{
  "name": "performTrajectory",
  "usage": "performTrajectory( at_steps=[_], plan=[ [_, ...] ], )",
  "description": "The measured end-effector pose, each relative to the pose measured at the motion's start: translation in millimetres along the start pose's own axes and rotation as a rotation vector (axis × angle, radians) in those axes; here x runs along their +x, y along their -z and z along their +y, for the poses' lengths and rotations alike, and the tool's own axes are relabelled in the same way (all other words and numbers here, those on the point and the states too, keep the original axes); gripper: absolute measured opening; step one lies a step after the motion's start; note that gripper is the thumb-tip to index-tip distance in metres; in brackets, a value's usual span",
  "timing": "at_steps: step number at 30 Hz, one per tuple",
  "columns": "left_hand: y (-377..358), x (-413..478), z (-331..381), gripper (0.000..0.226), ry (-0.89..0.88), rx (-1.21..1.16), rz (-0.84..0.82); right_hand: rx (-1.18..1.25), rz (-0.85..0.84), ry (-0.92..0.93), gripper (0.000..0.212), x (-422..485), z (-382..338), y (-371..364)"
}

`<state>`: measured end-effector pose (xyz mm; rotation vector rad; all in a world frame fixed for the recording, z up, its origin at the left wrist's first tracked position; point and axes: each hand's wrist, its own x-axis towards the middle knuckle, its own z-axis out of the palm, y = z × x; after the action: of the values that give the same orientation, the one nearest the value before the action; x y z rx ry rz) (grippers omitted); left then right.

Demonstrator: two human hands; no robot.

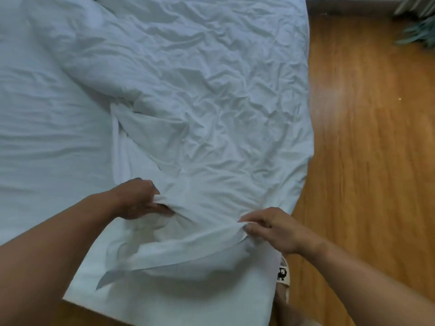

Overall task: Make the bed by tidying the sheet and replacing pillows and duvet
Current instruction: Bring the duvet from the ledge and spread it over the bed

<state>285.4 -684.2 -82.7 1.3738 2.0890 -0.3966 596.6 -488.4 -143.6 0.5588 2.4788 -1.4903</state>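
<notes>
Crumpled white duvet (200, 90) lies on the right part of the bed, its right edge draped over the bed's side next to open brown wooden floor (364, 137). White bed sheet (47, 125) lies bare on the left. Left hand (138, 198) and right hand (273, 229), held apart, each pinch a bunch of the duvet's near edge with curled fingers, forearms reaching forward.

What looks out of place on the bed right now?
The duvet lies skewed and heavily creased over the right side, leaving the sheet bare at left. The left hand and right hand grip its bunched near edge.
</notes>
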Motion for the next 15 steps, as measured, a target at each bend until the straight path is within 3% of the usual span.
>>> performTrajectory(
  at_steps=[2, 3, 5, 7, 8, 10, 12, 15],
  plan=[
    [-29.8, 6.7, 12.6, 0.081, 0.12, 0.207, 0.355, -0.201, 0.234, -0.143, 0.019, 9.2, 17.5, -7.8],
    [-46.2, 6.8, 23.7, 0.073, 0.13, 0.185, 0.48, -0.359, 0.335, -0.232, 0.021, 11.1, 24.5, -10.0],
    [-75.7, 4.7, 40.0, 0.07, 0.085, 0.115, 0.346, -0.498, 0.469, -0.298, 0.02, 6.9, 28.9, -21.5],
    [-103.0, 7.3, 43.7, 0.089, 0.098, 0.177, 0.045, -0.365, 0.331, -0.203, 0.046, -1.6, 13.4, -46.9],
    [-110.2, 11.9, 44.2, 0.098, 0.124, 0.202, -0.027, -0.277, 0.159, -0.175, 0.061, -5.3, 0.7, -64.3],
    [-120.0, 27.6, 43.9, 0.099, 0.171, 0.185, -0.032, -0.358, -0.164, -0.163, 0.083, -7.0, -11.9, -103.4],
    [-119.1, 44.3, 50.2, 0.072, 0.147, 0.19, 0.038, -0.523, -0.19, -0.116, 0.077, -4.4, 0.5, -127.5],
    [-106.8, 51.3, 57.8, 0.028, 0.002, 0.303, 0.113, -0.502, -0.091, -0.028, 0.041, -7.3, 22.2, -119.8]
  ],
)
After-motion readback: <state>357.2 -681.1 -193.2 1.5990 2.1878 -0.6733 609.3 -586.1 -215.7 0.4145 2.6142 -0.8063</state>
